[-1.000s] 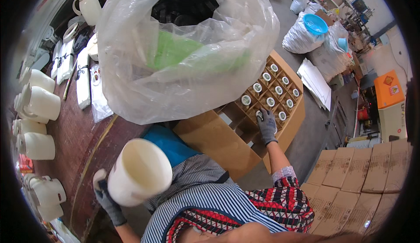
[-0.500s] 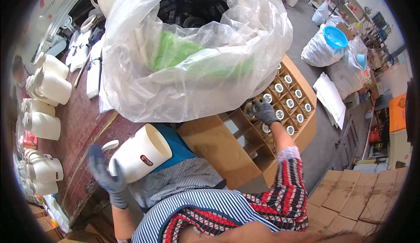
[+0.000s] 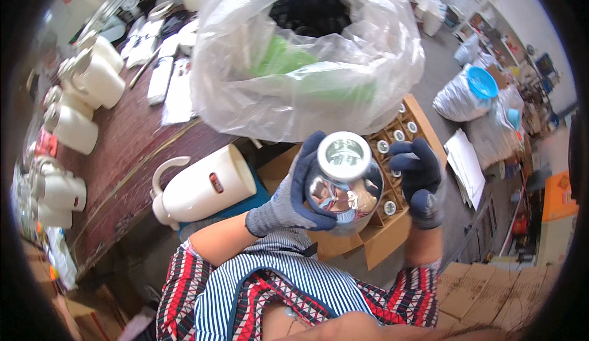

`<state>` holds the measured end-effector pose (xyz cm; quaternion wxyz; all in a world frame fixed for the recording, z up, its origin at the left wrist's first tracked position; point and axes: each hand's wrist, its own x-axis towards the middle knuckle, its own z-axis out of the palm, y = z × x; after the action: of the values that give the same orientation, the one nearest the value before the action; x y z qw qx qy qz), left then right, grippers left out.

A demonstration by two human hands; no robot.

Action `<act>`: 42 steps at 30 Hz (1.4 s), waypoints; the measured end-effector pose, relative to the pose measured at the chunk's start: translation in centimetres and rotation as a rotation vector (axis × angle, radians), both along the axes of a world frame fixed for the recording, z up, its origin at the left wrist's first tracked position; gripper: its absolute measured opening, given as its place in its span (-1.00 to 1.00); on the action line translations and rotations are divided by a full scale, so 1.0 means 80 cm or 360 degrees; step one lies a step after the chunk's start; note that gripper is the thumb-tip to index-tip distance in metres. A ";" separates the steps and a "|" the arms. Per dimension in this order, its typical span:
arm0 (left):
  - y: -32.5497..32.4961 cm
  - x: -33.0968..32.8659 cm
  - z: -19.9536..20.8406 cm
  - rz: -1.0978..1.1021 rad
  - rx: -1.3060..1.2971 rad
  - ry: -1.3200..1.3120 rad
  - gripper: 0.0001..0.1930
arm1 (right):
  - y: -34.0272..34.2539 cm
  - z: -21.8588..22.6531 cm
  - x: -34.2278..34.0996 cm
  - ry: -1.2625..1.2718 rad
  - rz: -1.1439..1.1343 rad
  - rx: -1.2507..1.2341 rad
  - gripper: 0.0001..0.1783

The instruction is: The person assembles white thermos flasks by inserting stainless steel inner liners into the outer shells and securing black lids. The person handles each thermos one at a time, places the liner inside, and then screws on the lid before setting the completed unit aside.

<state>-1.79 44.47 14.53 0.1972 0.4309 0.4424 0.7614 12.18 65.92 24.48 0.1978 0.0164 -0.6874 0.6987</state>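
A shiny silver glass flask liner [image 3: 343, 181] is held up close to the camera, its round mouth facing me. My left hand [image 3: 293, 195], in a grey and dark blue glove, grips its side. My right hand [image 3: 420, 178], in a dark glove, touches its right side with the fingers spread. Behind the liner is a cardboard box [image 3: 392, 243] with a divider grid that holds several more silver liners. A white jug shell with a handle [image 3: 202, 186] lies on its side by my lap, its open end turned right.
A big clear plastic bag [image 3: 307, 65] with dark parts and green sheets fills the top middle. Several white jugs [image 3: 80, 108] stand along a dark red table [image 3: 129, 163] at the left. Tied bags and a blue basin [image 3: 481, 83] sit on the floor at right. Flattened cartons [image 3: 485, 292] lie at lower right.
My right hand has lifted a silver liner out of the box. My left hand has let go of the white jug shell and taken hold of the liner. The shell now lies by my lap.
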 end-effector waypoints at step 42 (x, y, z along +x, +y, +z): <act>-0.331 -0.043 -0.038 0.1171 -0.1178 -0.0681 -0.46 | -0.129 -0.311 -0.109 -0.0910 0.0824 -0.0012 -0.18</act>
<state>-5.20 17.97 11.47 0.1421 -0.0136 0.7513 0.6443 3.42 55.63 -0.38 -0.1848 -0.0067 -0.6853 0.7044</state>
